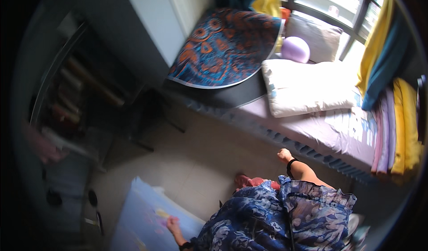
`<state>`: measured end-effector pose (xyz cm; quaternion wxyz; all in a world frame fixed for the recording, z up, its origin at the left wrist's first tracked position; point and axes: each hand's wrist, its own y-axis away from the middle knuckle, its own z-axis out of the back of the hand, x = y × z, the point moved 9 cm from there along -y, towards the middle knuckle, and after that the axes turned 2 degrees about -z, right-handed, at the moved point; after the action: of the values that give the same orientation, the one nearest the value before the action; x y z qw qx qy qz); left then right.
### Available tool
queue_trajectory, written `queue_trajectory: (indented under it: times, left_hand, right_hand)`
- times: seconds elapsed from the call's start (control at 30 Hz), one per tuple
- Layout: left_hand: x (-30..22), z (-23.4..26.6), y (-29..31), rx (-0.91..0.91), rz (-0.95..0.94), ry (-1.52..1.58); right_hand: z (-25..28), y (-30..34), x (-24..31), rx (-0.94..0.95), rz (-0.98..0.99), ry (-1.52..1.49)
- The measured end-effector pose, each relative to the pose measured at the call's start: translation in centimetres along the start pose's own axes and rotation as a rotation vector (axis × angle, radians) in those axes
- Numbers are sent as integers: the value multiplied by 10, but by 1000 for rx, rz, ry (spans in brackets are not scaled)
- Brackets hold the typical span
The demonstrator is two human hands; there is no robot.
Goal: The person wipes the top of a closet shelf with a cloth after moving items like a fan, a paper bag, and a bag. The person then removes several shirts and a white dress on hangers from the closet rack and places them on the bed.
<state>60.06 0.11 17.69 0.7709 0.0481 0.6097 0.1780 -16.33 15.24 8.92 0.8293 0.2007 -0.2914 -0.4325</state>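
My right hand (284, 155) is held out beside the purple-covered window seat, its fingers curled closed with nothing visible in them. A dark band circles that wrist. My left hand (173, 226) hangs lower left, also curled, with no held object showing. Behind it lies a light blue flat sheet or board (139, 206) with yellow and pink patches. Whether the hand touches it I cannot tell. Between my arms are my blue floral clothing (249, 215) and a red-pink shape (256, 182) by my foot.
On the window seat lie a white cushion (307, 86), a lilac ball (295, 49), a grey pillow (314, 34) and a round patterned mat (227, 48). Folded yellow and purple cloths (397, 126) stand at its right end. A dark shelf (67, 90) and a chair (149, 112) are left.
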Motion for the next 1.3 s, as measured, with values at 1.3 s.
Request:
queue_trajectory:
  times: [1.3]
  left_hand:
    - [-10,-372,-7,501,659,-573]
  right_hand:
    - [250,-95,-179,-454,-364,-2011]
